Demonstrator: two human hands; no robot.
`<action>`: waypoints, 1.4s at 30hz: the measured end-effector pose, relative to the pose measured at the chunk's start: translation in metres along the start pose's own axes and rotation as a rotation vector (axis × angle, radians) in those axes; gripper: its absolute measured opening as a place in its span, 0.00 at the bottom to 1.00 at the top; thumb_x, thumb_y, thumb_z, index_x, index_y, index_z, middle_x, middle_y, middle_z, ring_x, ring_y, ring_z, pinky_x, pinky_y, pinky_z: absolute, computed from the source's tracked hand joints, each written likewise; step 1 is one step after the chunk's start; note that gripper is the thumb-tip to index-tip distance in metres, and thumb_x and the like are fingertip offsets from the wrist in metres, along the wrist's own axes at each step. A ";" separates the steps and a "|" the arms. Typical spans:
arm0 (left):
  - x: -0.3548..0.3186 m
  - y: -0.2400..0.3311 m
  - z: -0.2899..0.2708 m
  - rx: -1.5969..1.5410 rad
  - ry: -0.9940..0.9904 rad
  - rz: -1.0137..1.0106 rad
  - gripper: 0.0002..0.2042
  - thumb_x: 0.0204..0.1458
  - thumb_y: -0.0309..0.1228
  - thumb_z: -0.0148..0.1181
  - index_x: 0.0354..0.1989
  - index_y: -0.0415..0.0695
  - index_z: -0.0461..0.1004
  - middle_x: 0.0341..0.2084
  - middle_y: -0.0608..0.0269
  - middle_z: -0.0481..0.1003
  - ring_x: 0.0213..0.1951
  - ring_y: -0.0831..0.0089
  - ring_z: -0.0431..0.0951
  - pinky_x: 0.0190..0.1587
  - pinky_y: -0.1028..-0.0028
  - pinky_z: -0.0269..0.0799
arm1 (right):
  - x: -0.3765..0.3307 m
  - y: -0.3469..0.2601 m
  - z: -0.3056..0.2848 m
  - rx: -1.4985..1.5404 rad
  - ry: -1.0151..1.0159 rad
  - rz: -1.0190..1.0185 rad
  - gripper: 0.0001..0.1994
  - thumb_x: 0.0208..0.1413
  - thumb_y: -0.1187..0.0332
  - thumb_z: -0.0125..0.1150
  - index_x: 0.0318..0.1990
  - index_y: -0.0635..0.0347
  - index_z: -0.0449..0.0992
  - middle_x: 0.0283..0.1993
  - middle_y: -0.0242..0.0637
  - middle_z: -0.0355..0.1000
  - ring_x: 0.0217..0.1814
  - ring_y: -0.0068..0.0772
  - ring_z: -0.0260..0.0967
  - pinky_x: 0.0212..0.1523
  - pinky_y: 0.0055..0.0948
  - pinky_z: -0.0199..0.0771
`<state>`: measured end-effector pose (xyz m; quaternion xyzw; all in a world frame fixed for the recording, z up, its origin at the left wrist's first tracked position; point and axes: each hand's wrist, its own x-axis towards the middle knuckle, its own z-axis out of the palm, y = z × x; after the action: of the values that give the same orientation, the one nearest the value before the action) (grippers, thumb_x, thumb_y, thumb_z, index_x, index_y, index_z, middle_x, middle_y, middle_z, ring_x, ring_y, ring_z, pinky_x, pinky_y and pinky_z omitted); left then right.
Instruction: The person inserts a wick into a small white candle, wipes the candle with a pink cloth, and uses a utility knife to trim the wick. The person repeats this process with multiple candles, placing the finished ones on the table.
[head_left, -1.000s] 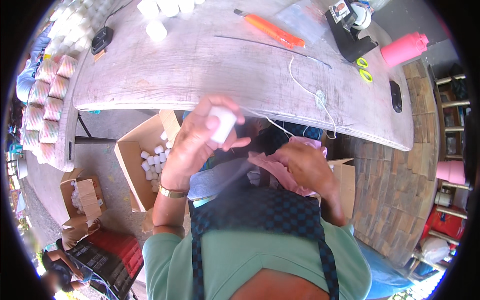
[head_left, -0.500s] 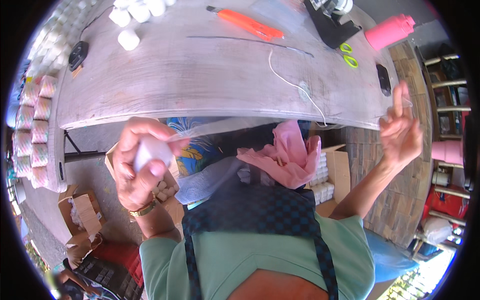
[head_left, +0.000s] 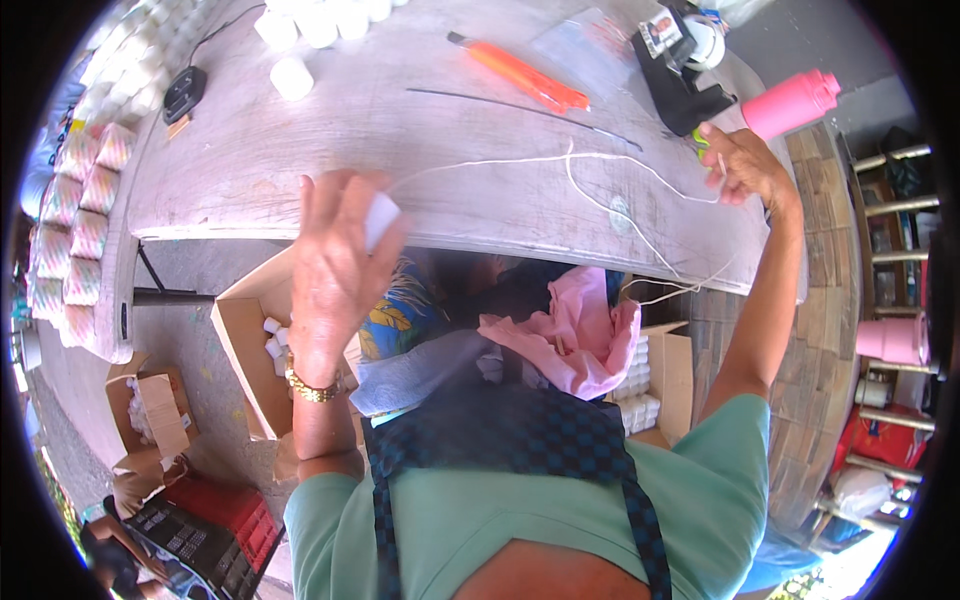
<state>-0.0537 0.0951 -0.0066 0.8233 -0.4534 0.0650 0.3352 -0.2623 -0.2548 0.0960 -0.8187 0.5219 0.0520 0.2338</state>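
Observation:
My left hand point(head_left: 340, 245) is closed around a small white roll-like piece point(head_left: 380, 222) at the table's front edge; motion blurs the fingers. A thin white cord point(head_left: 470, 162) runs from that hand across the tabletop to my right hand point(head_left: 750, 170). The fingers of my right hand are bent together at the cord, over the table's right side. Just beyond its fingertips, lime-green scissors point(head_left: 700, 146) are partly hidden by the hand. More cord loops on the tabletop and hangs over the front edge.
On the table point(head_left: 300, 180) lie an orange cutter knife point(head_left: 525, 75), a thin dark rod point(head_left: 520, 104) and several white pieces point(head_left: 291, 78). A black tape dispenser point(head_left: 665, 85) and pink bottle point(head_left: 792, 104) stand back right. Pink cloth point(head_left: 570, 335) covers my lap between cardboard boxes point(head_left: 255, 330).
My right hand has moved up and inward from the table's right edge to the scissors, its fingers closing. My left hand has turned and risen over the table edge, with cord now spread across the tabletop.

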 end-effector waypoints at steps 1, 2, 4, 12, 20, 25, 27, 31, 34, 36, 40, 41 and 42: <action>0.000 -0.002 0.002 0.051 -0.022 0.079 0.18 0.45 0.26 0.67 0.46 0.45 0.72 0.40 0.54 0.73 0.42 0.55 0.77 0.62 0.51 0.61 | -0.003 -0.011 0.010 0.002 0.027 -0.054 0.24 0.59 0.47 0.50 0.31 0.65 0.74 0.23 0.37 0.73 0.18 0.27 0.71 0.20 0.26 0.72; -0.002 -0.001 0.003 0.041 -0.031 0.045 0.19 0.44 0.28 0.67 0.46 0.45 0.72 0.40 0.53 0.73 0.44 0.52 0.76 0.67 0.48 0.51 | -0.002 -0.019 0.020 0.012 0.047 -0.112 0.24 0.59 0.47 0.51 0.31 0.64 0.75 0.22 0.37 0.73 0.18 0.27 0.71 0.20 0.27 0.72; -0.007 -0.004 0.002 0.056 -0.006 0.016 0.19 0.44 0.28 0.68 0.46 0.45 0.72 0.40 0.54 0.73 0.44 0.53 0.76 0.66 0.48 0.52 | 0.015 -0.036 0.042 0.053 0.056 -0.462 0.23 0.59 0.48 0.50 0.31 0.64 0.75 0.22 0.37 0.73 0.18 0.26 0.71 0.20 0.26 0.71; -0.010 0.004 0.007 0.015 0.069 0.024 0.19 0.43 0.28 0.68 0.46 0.44 0.72 0.42 0.52 0.73 0.44 0.51 0.76 0.67 0.48 0.51 | 0.158 -0.163 -0.091 1.030 0.147 -0.817 0.20 0.64 0.51 0.47 0.46 0.63 0.69 0.33 0.42 0.72 0.40 0.48 0.77 0.40 0.35 0.80; -0.013 0.005 0.011 -0.059 0.092 -0.053 0.18 0.44 0.28 0.68 0.44 0.41 0.71 0.41 0.50 0.72 0.43 0.48 0.75 0.66 0.47 0.52 | 0.103 -0.196 0.047 -0.394 -0.082 -0.427 0.17 0.55 0.56 0.56 0.35 0.64 0.77 0.32 0.47 0.77 0.36 0.36 0.78 0.36 0.41 0.79; -0.015 0.005 0.014 -0.115 0.130 -0.051 0.16 0.44 0.29 0.68 0.40 0.38 0.71 0.37 0.46 0.71 0.39 0.44 0.74 0.65 0.45 0.52 | 0.074 -0.171 0.111 -0.457 0.224 -0.857 0.14 0.53 0.62 0.58 0.43 0.61 0.75 0.40 0.50 0.76 0.47 0.51 0.73 0.47 0.43 0.73; -0.022 0.003 0.011 -0.079 0.134 -0.117 0.18 0.43 0.29 0.69 0.42 0.41 0.71 0.39 0.50 0.72 0.40 0.48 0.76 0.62 0.50 0.60 | 0.070 -0.172 0.129 -0.427 0.313 -0.856 0.16 0.52 0.65 0.58 0.48 0.60 0.73 0.43 0.50 0.74 0.50 0.54 0.71 0.50 0.43 0.70; -0.035 0.001 0.007 -0.150 0.165 -0.292 0.19 0.42 0.29 0.71 0.43 0.42 0.71 0.41 0.53 0.73 0.39 0.52 0.78 0.48 0.59 0.73 | 0.060 -0.166 0.128 -0.465 0.321 -0.890 0.15 0.54 0.67 0.53 0.49 0.59 0.70 0.46 0.50 0.71 0.52 0.52 0.70 0.51 0.46 0.71; -0.041 -0.008 0.008 -0.111 0.199 -0.248 0.19 0.42 0.29 0.71 0.43 0.42 0.71 0.41 0.53 0.73 0.39 0.54 0.78 0.39 0.63 0.75 | 0.059 -0.160 0.114 -0.238 0.367 -1.003 0.18 0.54 0.67 0.51 0.54 0.57 0.70 0.46 0.50 0.71 0.50 0.51 0.71 0.48 0.43 0.71; -0.044 -0.011 0.006 -0.142 0.177 -0.283 0.19 0.44 0.31 0.70 0.43 0.41 0.70 0.42 0.47 0.71 0.38 0.46 0.76 0.41 0.58 0.74 | 0.048 -0.164 0.110 0.075 0.278 -0.967 0.20 0.55 0.68 0.51 0.57 0.56 0.68 0.45 0.49 0.72 0.47 0.49 0.72 0.44 0.41 0.73; -0.047 -0.011 0.010 -0.168 0.193 -0.335 0.19 0.42 0.29 0.72 0.42 0.43 0.72 0.42 0.54 0.72 0.40 0.55 0.78 0.41 0.63 0.76 | 0.007 -0.168 0.104 0.579 0.184 -0.898 0.21 0.63 0.66 0.43 0.62 0.57 0.64 0.43 0.40 0.73 0.37 0.29 0.70 0.36 0.29 0.73; -0.047 -0.011 0.011 -0.168 0.197 -0.325 0.19 0.42 0.30 0.72 0.42 0.43 0.72 0.42 0.55 0.72 0.40 0.55 0.78 0.41 0.63 0.76 | 0.000 -0.166 0.103 0.637 0.237 -0.971 0.21 0.66 0.64 0.39 0.63 0.58 0.63 0.42 0.36 0.73 0.34 0.20 0.68 0.33 0.24 0.72; -0.048 -0.012 0.011 -0.158 0.203 -0.321 0.19 0.42 0.30 0.72 0.43 0.44 0.72 0.42 0.55 0.72 0.40 0.56 0.78 0.41 0.63 0.76 | -0.015 -0.167 0.101 0.595 0.242 -0.990 0.21 0.66 0.65 0.40 0.64 0.58 0.63 0.43 0.36 0.73 0.34 0.20 0.68 0.33 0.24 0.73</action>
<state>-0.0743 0.1265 -0.0413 0.8454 -0.2838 0.0579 0.4488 -0.1063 -0.1400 0.0665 -0.8643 0.0927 -0.3056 0.3886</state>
